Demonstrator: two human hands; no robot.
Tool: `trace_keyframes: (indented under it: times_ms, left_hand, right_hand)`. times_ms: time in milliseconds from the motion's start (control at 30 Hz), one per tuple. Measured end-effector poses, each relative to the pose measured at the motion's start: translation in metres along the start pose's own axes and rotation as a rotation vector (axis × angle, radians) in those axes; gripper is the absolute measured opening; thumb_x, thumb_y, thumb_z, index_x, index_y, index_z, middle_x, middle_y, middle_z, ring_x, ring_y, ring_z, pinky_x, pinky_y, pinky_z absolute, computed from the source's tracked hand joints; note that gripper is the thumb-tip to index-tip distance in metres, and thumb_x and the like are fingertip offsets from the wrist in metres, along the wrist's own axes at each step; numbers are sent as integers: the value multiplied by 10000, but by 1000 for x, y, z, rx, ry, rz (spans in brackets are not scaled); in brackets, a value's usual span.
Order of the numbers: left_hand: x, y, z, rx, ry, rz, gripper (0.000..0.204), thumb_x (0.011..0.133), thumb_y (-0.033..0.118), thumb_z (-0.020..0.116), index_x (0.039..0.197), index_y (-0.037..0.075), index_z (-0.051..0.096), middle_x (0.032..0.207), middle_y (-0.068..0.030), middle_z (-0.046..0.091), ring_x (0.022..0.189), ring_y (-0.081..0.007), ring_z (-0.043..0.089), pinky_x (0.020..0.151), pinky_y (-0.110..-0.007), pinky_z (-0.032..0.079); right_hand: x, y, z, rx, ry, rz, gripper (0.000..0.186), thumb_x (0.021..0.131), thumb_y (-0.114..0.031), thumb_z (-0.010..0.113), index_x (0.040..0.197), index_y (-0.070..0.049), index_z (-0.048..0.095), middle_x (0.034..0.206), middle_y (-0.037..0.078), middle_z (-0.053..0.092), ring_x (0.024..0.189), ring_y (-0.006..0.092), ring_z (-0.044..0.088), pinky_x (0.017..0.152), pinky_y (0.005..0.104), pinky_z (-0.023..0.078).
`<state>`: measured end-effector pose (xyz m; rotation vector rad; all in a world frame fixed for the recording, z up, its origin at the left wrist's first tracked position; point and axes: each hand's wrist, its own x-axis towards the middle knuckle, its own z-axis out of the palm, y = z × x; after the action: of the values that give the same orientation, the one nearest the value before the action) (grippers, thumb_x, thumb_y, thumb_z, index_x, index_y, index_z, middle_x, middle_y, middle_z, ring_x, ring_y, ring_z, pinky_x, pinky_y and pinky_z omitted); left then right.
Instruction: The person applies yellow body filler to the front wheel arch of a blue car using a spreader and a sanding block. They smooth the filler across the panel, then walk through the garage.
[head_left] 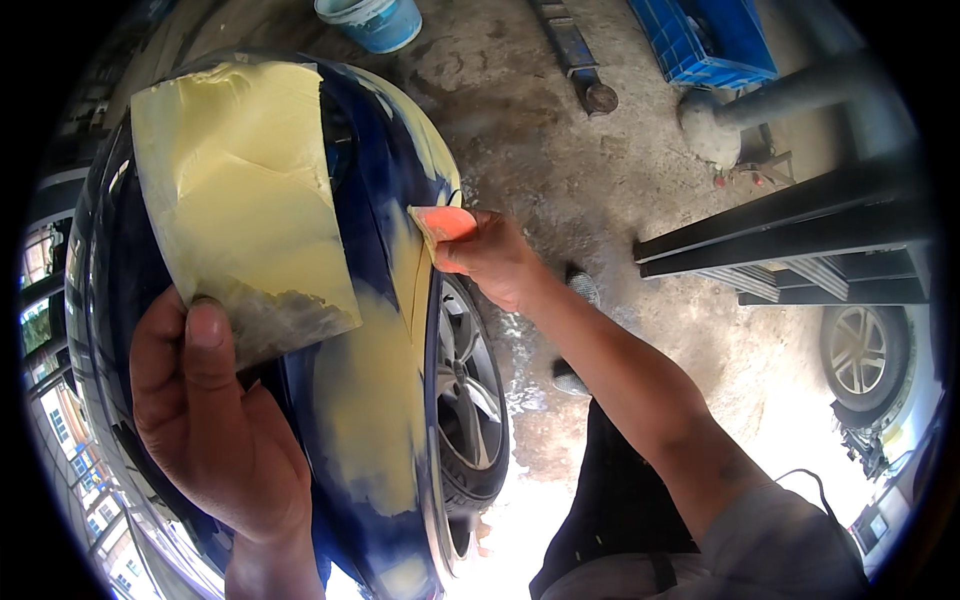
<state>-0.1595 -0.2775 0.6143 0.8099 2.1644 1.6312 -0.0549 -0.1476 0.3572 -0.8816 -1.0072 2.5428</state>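
My left hand (225, 410) grips the lower end of a flat rectangular sheet (245, 190) spread with pale yellow filler, thumb on its near face. The sheet is held up over a dark blue car (300, 420) and hides part of it. In my right hand (490, 258) is an orange spreader (447, 225) with yellow filler along its edge. That edge is at the car's side panel, above the wheel (465, 380). Several yellow filler patches (365, 410) cover the blue panel; some look smeared at their borders.
On the stained concrete floor stand a pale blue bucket (385, 28), a long metal tool like a floor jack (575, 50) and a blue crate (715, 45). Dark metal beams (790, 220) rise at the right. Beyond them is another car's wheel (860, 355). My shoes (580, 285) are beside the car.
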Motion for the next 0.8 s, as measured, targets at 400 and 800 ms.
trace_keyframes:
  times_ms: [400,800]
  left_hand:
    - [0,1,1,-16,-21,-22,297,1018,174,581,1219,-45,600,1157,-133,651,1102,-190,611,993,-320,479]
    - [0,1,-8,-42,-3,-58,340,1015,193,592,1278,-22,589,1204,-144,625,1155,-238,597,1046,-365,459]
  right_hand:
    - [-114,-8,55,-305,-64,44,198,962,-28,588,1137,-7,679,876,0,663,825,68,554,762,245,461]
    - [11,-23,-8,-109,39,-12,255,767,2,656,1018,45,636,898,35,619,816,119,562,749,289,474]
